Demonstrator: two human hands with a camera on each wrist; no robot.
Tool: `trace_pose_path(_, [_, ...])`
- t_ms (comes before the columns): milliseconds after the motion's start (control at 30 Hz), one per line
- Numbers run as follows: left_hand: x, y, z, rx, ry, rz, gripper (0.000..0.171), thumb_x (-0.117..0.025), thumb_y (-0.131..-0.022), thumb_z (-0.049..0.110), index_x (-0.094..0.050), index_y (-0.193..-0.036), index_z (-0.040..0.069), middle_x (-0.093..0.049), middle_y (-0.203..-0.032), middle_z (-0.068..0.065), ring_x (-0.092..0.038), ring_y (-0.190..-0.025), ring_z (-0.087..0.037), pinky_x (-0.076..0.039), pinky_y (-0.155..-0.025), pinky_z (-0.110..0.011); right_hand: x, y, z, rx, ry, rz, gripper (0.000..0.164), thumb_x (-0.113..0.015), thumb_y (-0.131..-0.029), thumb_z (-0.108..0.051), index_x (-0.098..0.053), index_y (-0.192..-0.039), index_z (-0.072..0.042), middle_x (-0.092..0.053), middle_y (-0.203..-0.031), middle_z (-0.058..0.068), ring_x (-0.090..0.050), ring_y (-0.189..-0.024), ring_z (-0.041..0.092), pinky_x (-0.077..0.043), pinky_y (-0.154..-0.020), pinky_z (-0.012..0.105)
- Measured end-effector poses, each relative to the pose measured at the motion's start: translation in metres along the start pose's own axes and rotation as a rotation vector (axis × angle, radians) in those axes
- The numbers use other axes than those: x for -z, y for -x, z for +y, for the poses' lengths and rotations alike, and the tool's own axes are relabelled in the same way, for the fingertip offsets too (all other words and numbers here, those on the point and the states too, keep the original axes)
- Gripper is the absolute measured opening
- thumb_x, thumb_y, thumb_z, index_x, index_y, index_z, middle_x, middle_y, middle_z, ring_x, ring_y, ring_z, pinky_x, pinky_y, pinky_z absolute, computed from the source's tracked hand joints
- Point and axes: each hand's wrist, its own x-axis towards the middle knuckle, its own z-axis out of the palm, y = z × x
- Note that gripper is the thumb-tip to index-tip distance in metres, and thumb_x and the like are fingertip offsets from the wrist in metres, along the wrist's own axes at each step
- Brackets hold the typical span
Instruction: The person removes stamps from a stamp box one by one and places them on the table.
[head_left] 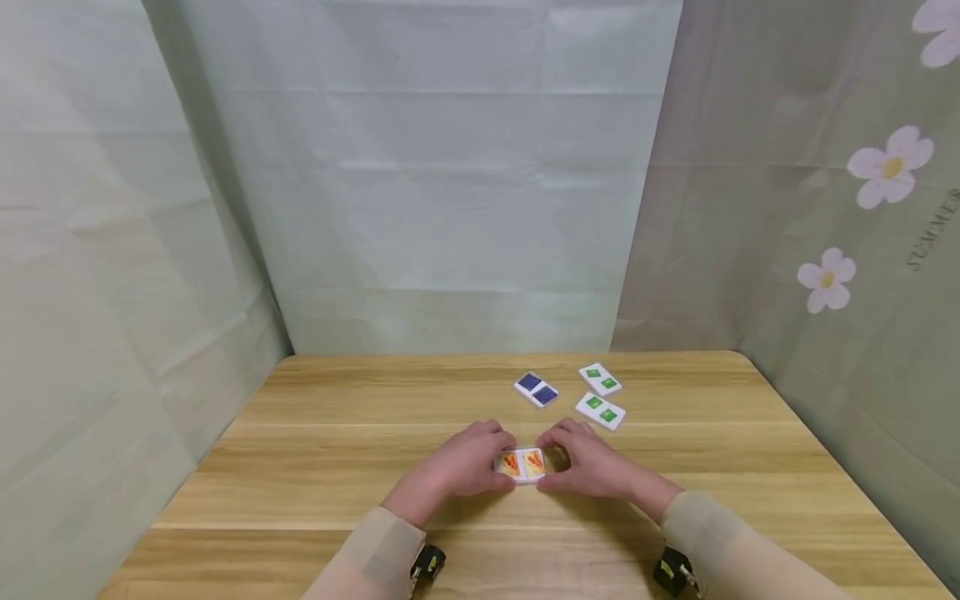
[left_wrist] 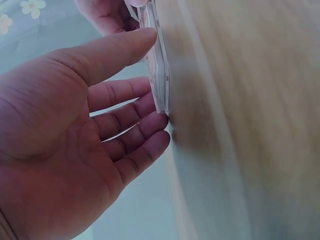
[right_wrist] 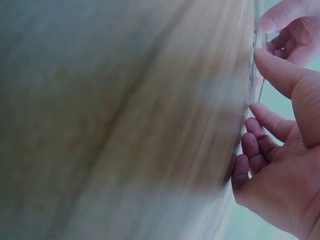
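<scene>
Thumb and fingers of the left hand [head_left: 472, 458] and right hand [head_left: 591, 463] pinch opposite ends of the orange-patterned card [head_left: 522, 465]. The left wrist view shows its layered, clear edge; only the head view shows its face pattern: two orange pictures on white. Card location: at the wooden table [head_left: 330, 475], nearer the person than the blue card [head_left: 536, 389] and two green cards [head_left: 601, 411].
</scene>
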Motion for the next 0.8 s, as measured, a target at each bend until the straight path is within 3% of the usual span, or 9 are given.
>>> trace_pose_path(433, [0.0050, -0.0006, -0.0033, -0.006, 0.029, -0.012, 0.044, -0.091, -0.092, 0.024, -0.077, -0.130, 0.006, -0.071, -0.121, -0.004, -0.060, -0.100, -0.014, -0.055, -0.091, -0.034, 0.0051, -0.0010, -0.0014, 0.020, -0.005, -0.019, 0.052, -0.092, -0.092, -0.038, -0.072, -0.132, -0.010, -0.062, -0.133, 0.006, -0.053, -0.123, 0.029, -0.046, -0.107, 0.056])
trace_pose_path(800, [0.0055, -0.0015, -0.0047, 0.002, 0.078, -0.026, 0.046, -0.088, -0.096, 0.025, -0.075, -0.135, 0.006, -0.072, -0.113, -0.003, -0.059, -0.091, -0.011, -0.053, -0.084, -0.032, -0.0007, -0.0007, 0.0015, -0.004, -0.012, 0.000, 0.054, -0.093, -0.091, -0.036, -0.072, -0.132, -0.010, -0.063, -0.131, 0.006, -0.054, -0.122, 0.029, -0.047, -0.106, 0.055])
